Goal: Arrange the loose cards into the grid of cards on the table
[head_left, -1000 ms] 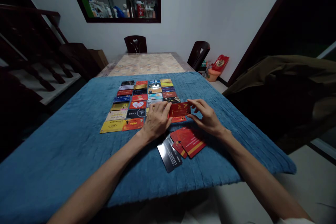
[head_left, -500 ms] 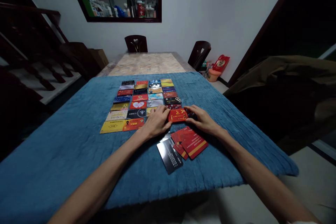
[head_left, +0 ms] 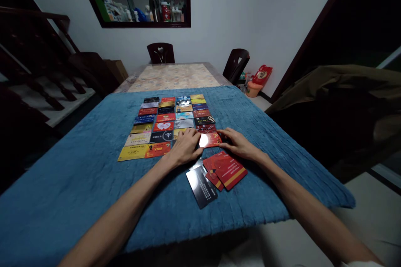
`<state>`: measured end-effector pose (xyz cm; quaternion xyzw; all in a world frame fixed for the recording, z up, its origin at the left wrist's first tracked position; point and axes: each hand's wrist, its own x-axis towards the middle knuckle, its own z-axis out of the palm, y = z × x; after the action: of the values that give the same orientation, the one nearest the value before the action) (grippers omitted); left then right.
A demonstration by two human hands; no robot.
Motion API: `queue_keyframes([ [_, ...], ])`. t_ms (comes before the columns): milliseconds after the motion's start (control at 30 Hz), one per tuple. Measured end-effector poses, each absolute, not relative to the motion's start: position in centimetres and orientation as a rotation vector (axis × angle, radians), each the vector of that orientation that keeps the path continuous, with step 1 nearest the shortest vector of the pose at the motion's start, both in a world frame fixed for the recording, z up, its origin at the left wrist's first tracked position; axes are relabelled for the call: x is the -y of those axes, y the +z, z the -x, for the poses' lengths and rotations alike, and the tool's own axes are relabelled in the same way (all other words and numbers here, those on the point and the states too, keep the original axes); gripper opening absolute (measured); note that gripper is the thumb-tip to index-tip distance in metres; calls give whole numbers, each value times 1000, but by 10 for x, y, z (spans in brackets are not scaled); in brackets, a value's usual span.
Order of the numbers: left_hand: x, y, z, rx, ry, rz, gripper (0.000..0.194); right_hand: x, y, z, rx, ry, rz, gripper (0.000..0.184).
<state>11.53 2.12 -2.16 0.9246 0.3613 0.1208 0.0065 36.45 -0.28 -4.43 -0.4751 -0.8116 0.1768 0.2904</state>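
Apparent alignment step: left hand [head_left: 187, 146] and right hand [head_left: 237, 142], pinched closed on opposite ends, hold 1 red card [head_left: 210, 140] at the card grid's [head_left: 164, 126] near-right corner; release likely calls for even parting.

You are working in a home, in what appears to be its dining area. Identify it by the long table with a beige stone-patterned top [head_left: 175, 76] and the plush blue cloth [head_left: 78, 154] spread over your end. Note the dark wooden chair with a heart-shaped cut-out in its backrest [head_left: 169, 53] at the far end. To your left, observe the dark wooden banister with turned balusters [head_left: 46, 14]. Ahead of you, a dark-framed wall recess with glass shelves [head_left: 145, 25] stores bottles and containers [head_left: 166, 11], set in a plain white wall [head_left: 234, 8].
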Motion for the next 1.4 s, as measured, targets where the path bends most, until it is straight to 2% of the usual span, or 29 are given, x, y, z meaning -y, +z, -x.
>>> queue_keyframes([
  [767,-21,-23,-116,-1123,352,-2923,27,7,-41,-363,2141,465,1299,35],
  [1067,-21,-27,-116,-1094,405,-2931,25,7,-41,-361,2170,434,1292,16],
  [1400,-15,-25,-117,-1099,446,-2956,22,8,-39,-362,2216,393,1278,14],
])
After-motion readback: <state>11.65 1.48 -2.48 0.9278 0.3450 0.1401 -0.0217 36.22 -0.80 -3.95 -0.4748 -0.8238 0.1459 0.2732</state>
